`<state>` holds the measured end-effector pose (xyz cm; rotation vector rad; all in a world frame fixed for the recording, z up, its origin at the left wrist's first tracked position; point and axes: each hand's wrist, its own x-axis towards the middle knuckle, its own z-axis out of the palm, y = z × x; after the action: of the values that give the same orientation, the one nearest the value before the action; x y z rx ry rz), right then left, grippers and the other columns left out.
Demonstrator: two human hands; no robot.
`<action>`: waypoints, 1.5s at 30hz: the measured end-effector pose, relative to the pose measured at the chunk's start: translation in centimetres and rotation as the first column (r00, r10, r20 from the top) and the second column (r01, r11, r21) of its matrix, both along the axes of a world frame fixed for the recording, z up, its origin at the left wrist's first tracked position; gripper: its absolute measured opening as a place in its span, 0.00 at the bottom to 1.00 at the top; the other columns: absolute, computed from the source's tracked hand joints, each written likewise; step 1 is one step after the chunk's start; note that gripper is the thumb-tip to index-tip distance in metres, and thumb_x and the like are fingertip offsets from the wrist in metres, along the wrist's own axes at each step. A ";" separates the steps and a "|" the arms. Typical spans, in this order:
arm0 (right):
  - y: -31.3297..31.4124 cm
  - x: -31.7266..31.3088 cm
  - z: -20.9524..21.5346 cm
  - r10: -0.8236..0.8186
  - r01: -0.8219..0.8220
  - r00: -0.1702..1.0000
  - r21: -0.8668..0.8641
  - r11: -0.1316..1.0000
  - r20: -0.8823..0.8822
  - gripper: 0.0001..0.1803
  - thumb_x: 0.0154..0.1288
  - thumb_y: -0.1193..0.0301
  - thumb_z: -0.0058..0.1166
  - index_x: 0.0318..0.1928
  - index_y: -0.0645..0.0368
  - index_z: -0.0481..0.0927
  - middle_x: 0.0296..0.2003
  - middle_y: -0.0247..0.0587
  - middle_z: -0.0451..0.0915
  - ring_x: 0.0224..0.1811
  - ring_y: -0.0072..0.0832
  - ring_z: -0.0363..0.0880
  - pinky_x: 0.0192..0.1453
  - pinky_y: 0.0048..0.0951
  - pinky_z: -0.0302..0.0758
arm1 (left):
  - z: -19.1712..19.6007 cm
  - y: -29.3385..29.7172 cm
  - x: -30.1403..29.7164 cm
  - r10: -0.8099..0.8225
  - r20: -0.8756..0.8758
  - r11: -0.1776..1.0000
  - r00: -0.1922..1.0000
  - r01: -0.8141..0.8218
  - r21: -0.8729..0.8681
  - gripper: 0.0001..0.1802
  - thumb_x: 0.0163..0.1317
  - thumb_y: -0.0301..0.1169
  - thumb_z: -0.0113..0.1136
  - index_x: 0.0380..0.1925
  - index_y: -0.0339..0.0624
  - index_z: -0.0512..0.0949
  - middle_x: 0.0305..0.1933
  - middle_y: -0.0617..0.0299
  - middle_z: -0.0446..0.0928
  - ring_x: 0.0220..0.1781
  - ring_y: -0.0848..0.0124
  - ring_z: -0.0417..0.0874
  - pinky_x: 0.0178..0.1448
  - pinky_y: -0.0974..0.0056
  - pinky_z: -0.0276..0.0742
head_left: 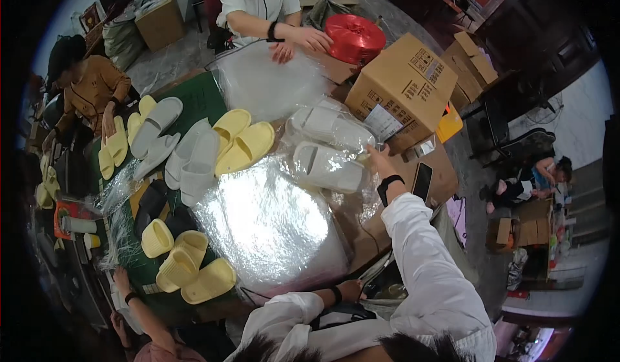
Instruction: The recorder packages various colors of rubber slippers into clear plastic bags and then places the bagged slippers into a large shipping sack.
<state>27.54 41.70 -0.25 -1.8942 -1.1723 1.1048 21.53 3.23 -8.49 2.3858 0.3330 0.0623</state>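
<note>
A pair of light grey slippers (329, 167) lies side by side inside a clear plastic bag (290, 124) at the middle of the table. With my right arm stretched forward, my right hand (378, 158) grips the bag's right edge beside the slippers' ends. My left hand (351, 290) is low by my body at the table's front edge; its fingers are partly hidden. Just left of the bagged pair is a shiny stack of clear plastic bags (271, 223). Yellow slippers (244, 144) and loose grey slippers (192, 162) rest farther left.
A cardboard box (403, 91) and a phone (422, 181) are on the right side. Behind is a red twine roll (355, 38), touched by a person across the table (258, 13). More yellow slippers (187, 265) lie at front left. Other people work along the left.
</note>
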 end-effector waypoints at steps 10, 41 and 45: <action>-0.4 0.5 2.1 0.150 -0.269 0.941 -0.403 0.875 -0.303 0.47 0.46 0.39 0.53 0.61 0.56 0.61 0.58 0.42 0.59 0.63 0.38 0.51 0.60 0.45 0.52 | -2.4 -0.3 0.0 0.076 0.194 0.995 0.978 -0.087 0.051 0.09 0.52 0.37 0.50 0.31 0.57 0.78 0.26 0.51 0.75 0.36 0.57 0.78 0.39 0.55 0.71; -2.5 -3.8 11.6 0.519 -0.404 0.798 0.366 0.838 -0.306 0.23 0.47 0.78 0.56 0.48 0.65 0.69 0.40 0.41 0.74 0.41 0.26 0.72 0.46 0.25 0.69 | 0.3 -0.6 1.5 0.263 0.095 0.965 0.960 -0.261 -0.029 0.09 0.49 0.36 0.52 0.27 0.50 0.80 0.33 0.56 0.79 0.37 0.58 0.80 0.43 0.53 0.74; -5.5 -3.9 16.8 0.467 -0.294 0.805 0.439 0.849 -0.365 0.25 0.45 0.80 0.56 0.47 0.68 0.68 0.39 0.40 0.74 0.35 0.25 0.73 0.40 0.24 0.70 | 3.9 0.2 0.7 -0.012 -0.174 0.968 0.985 0.055 0.246 0.09 0.50 0.35 0.53 0.31 0.56 0.80 0.36 0.59 0.79 0.43 0.59 0.79 0.47 0.59 0.72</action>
<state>23.65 36.24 16.56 -1.0446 -1.3951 1.3483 22.26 3.45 -4.56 2.6543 0.3850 -0.1244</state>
